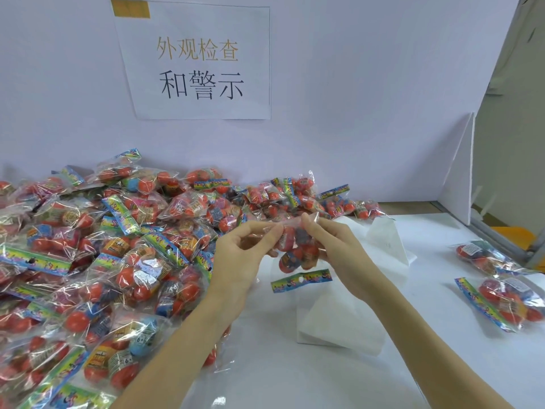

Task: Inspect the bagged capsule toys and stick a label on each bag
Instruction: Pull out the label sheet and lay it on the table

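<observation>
Above the white tabletop we hold one clear bag of capsule toys between both hands, raised just over the surface at the middle of the view. Our left hand pinches the bag's upper clear edge with curled fingers and thumb; our right hand grips the same edge from the other side, fingers curled round the plastic. Red capsules show through the film, and the bag's rainbow-printed header strip hangs at the bottom, its lettering too blurred for us to read.

To our left a large heap of bagged capsule toys covers the table up to the back wall; on a few capsules near the front we can read "6+". Two more bags lie well apart on the right. Sheets of white paper lie under and behind our hands; whether they carry labels we cannot tell.

On the pale wall hangs a paper sign, fixed with yellow tape, reading "外观检查" in gold and "和警示" in black. A white partition board stands at the table's right edge.
</observation>
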Available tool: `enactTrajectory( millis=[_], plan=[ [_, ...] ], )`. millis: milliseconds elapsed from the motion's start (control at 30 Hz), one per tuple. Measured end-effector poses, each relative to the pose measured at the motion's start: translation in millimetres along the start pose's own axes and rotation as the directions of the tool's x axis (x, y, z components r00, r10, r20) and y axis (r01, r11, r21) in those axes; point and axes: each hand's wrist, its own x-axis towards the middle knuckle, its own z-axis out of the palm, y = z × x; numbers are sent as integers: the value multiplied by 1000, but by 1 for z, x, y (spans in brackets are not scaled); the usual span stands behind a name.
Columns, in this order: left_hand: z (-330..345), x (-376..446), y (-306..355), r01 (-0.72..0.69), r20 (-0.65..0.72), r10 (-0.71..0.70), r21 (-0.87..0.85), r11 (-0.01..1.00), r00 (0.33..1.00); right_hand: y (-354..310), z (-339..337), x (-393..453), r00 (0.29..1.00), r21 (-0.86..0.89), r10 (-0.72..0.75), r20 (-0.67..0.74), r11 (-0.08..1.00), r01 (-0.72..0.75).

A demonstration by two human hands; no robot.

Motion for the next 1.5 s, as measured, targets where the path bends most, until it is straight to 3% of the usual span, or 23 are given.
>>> enactTrajectory(
  millis=[200,333,533,667,833,933,1000,1167,1267,1333,1400,1500],
  plan=[
    [-6,6,1,-45,8,46,-60,997,999,0,-1,-1,995,249,-13,94,968,-11],
    [-7,8,0,-11,24,14,-146,989,1000,-2,3,0,994,292,37,107,954,-67],
    [-11,10,-2,32,-55,-48,-263,964,997,3,-13,3,983,139,8,182,990,-34],
    [-12,12,-8,80,0,-80,-81,993,997,6,-19,8,1000,88,-7,29,996,4],
    [-7,5,-5,68,102,-68,1,998,992,4,-29,3,983,-75,41,181,997,-28],
    [-6,3,-5,14,45,-18,81,997,999,2,-20,3,993,-168,70,94,984,-54],
    [-6,3,-5,21,18,-21,31,999,1000,1,-17,4,998,-185,48,39,982,-40],
    [-6,6,-3,71,33,-69,-86,994,997,1,-13,3,989,-152,-138,-58,980,127],
    [-5,7,-1,55,-15,-58,-133,990,998,0,-14,3,990,-44,-131,-52,991,129],
    [-6,5,-1,-13,-29,11,-75,997,1000,-1,-16,2,994,-21,-102,-23,995,102],
    [-6,3,-1,-90,-42,90,-19,996,995,0,-17,3,993,-97,-114,-9,989,112],
    [-6,2,1,-119,-110,115,-27,993,987,5,-17,8,975,-237,-172,-139,962,136]
  ],
)
